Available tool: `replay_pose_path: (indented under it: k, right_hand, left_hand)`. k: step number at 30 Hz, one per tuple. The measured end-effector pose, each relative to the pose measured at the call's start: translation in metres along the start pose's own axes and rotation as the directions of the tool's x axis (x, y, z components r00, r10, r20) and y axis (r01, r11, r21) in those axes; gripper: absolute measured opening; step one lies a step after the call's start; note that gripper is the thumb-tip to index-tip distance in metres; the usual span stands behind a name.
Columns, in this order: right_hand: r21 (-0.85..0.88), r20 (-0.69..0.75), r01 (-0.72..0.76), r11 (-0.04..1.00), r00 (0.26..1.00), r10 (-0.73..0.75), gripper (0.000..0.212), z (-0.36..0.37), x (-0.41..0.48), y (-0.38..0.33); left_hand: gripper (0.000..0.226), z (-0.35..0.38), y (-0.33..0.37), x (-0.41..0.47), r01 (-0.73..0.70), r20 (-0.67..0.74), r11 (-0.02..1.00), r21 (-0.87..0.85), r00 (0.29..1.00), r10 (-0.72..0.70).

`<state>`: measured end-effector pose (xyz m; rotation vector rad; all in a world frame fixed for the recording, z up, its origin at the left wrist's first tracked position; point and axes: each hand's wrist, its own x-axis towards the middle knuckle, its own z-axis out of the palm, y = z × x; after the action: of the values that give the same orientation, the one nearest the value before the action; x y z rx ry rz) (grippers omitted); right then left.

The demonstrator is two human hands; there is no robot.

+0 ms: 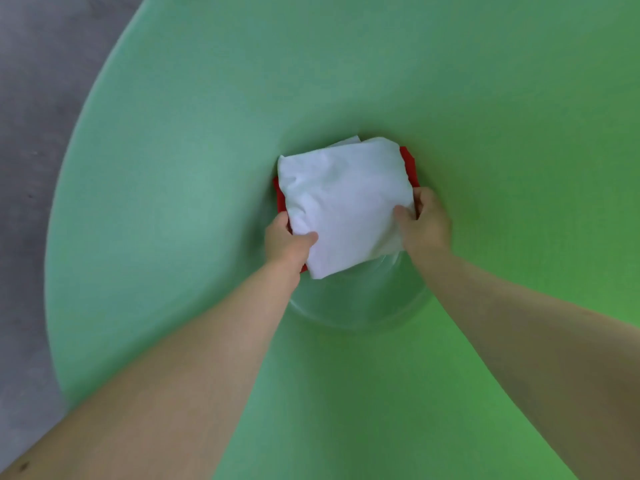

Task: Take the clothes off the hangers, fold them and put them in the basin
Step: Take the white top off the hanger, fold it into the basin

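On smooth green matting (485, 98), both hands' grip pinches soft folded white cloth (346, 206) above a clear round basin (360, 306).

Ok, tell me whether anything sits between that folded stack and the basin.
Nothing visible does. The left hand and right hand grip the folded white garment, with the red garment under it, right above the clear basin. The basin's near part shows nothing inside; the part under the cloth is hidden.
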<state>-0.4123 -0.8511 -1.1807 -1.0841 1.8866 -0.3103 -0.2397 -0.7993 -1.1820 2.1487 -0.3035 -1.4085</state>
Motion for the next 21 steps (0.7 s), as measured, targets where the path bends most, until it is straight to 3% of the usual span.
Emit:
replay_pose_path:
  k: [2,5,7,8,10,11,12,13,14,16,21]
  right_hand:
    - [0.019,-0.040,0.049,0.999,0.998,-0.048,0.034,0.006,-0.003,-0.001]
    - [-0.049,-0.158,0.051,0.997,0.986,-0.058,0.060,0.014,0.000,0.003]
    - [-0.333,-0.183,0.261,0.906,0.925,-0.333,0.072,0.012,-0.004,0.005]
    - [-0.469,-0.109,0.423,0.775,0.843,-0.526,0.075,0.012,-0.005,0.005]
    - [-0.584,0.135,0.662,0.469,0.649,-0.749,0.079,0.014,-0.007,0.007]
    - [-0.593,0.259,0.707,0.386,0.621,-0.740,0.081,0.016,-0.006,0.006]
    - [-0.606,0.359,0.705,0.368,0.655,-0.664,0.084,0.018,-0.003,0.006]
    - [-0.633,0.427,0.673,0.383,0.716,-0.552,0.088,0.019,0.004,0.006]
    - [-0.675,0.461,0.624,0.394,0.774,-0.434,0.093,0.019,0.012,0.006]
    - [-0.739,0.462,0.551,0.388,0.833,-0.304,0.100,0.018,0.027,0.007]
    - [-0.767,0.403,0.465,0.441,0.885,-0.233,0.081,0.013,0.022,0.005]
  left_hand:
    - [0.032,0.003,-0.001,0.002,-0.061,-0.157,0.995,0.077,0.985,0.073]
    - [0.068,0.006,-0.001,0.004,-0.028,-0.275,0.995,0.096,0.960,0.053]
    - [0.089,0.002,-0.006,0.001,-0.136,-0.292,0.933,0.333,0.926,0.239]
    - [0.092,0.000,-0.007,-0.002,-0.259,-0.248,0.811,0.525,0.864,0.437]
    - [0.093,-0.003,-0.013,-0.004,-0.474,0.020,0.373,0.798,0.638,0.769]
    - [0.093,-0.004,-0.014,-0.001,-0.535,0.193,0.164,0.829,0.548,0.814]
    - [0.094,-0.005,-0.012,0.003,-0.572,0.351,0.018,0.820,0.527,0.774]
    - [0.099,-0.004,-0.010,0.010,-0.585,0.457,-0.049,0.810,0.576,0.678]
    - [0.107,-0.003,-0.009,0.017,-0.566,0.502,-0.059,0.822,0.674,0.542]
    - [0.119,-0.002,-0.009,0.029,-0.499,0.485,-0.062,0.865,0.796,0.363]
    - [0.107,-0.007,-0.015,0.038,-0.437,0.409,0.010,0.899,0.848,0.336]
